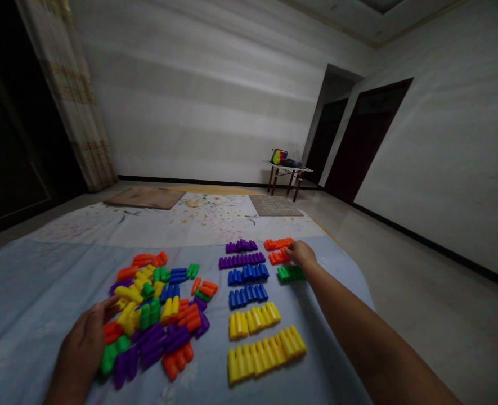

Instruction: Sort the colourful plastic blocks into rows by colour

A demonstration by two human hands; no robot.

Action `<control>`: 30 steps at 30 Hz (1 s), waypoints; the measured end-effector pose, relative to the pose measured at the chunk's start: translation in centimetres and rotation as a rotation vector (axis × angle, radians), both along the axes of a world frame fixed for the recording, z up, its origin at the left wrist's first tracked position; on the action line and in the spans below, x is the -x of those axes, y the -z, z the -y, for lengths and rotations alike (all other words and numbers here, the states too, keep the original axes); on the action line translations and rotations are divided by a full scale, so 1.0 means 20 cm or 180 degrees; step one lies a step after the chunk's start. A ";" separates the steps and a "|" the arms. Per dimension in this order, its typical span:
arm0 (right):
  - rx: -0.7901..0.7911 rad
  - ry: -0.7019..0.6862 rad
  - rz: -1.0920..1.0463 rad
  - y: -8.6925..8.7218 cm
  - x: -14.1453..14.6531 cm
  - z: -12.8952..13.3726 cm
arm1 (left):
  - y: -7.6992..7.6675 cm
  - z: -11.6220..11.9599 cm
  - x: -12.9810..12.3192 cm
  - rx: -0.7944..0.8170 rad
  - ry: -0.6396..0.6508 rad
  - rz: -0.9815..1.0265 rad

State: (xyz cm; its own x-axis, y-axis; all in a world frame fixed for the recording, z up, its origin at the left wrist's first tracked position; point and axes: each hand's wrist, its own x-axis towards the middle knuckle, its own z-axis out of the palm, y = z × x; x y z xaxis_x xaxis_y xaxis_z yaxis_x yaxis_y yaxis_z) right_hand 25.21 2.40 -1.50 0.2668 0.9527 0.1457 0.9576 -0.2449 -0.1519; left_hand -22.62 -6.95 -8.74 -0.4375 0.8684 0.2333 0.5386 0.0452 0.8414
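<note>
My right hand [303, 254] is closed, fingertips pinched at the right end of a short row of orange tube-shaped plastic pieces [277, 258]. Just beyond lies a longer orange row [278, 243]; nearer me, a green row [291, 274] is partly behind my wrist. My left hand [82, 340] rests at the left edge of a mixed pile, its fingers stretched out toward yellow pieces [128, 318]. Purple pieces [151, 343], green pieces [114, 353] and orange pieces [178, 360] lie jumbled there too. Slight blur softens the fingertips.
Between my hands run purple rows [242, 260], blue rows [249, 295] and yellow rows [265, 351]. They lie on a blue and floral cloth [215, 377]. Two flat boards [147, 198] lie at its far edge. A small table [288, 167] bears a colourful bag [278, 156].
</note>
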 end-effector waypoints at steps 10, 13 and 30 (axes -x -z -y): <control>-0.0237 -0.1845 -0.0403 -0.12 0.51 0.20 | -0.05 0.04 -0.07 -0.0168 0.0024 0.0600; -0.0076 -0.2432 -0.0587 -0.09 0.69 0.28 | -0.06 0.04 -0.06 -0.0225 0.0026 0.0530; 0.0653 -0.1871 -0.0482 -0.02 0.97 0.28 | -0.09 0.04 -0.05 -0.0002 -0.0001 0.0552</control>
State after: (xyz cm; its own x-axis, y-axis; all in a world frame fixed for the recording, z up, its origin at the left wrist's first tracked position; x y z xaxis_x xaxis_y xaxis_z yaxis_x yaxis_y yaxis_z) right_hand 5.84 -3.22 -1.05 -0.3055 0.9507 -0.0536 0.9125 0.2762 -0.3019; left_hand -21.54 -7.83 -6.99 -0.4713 0.8682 0.1548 0.3854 0.0449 0.9216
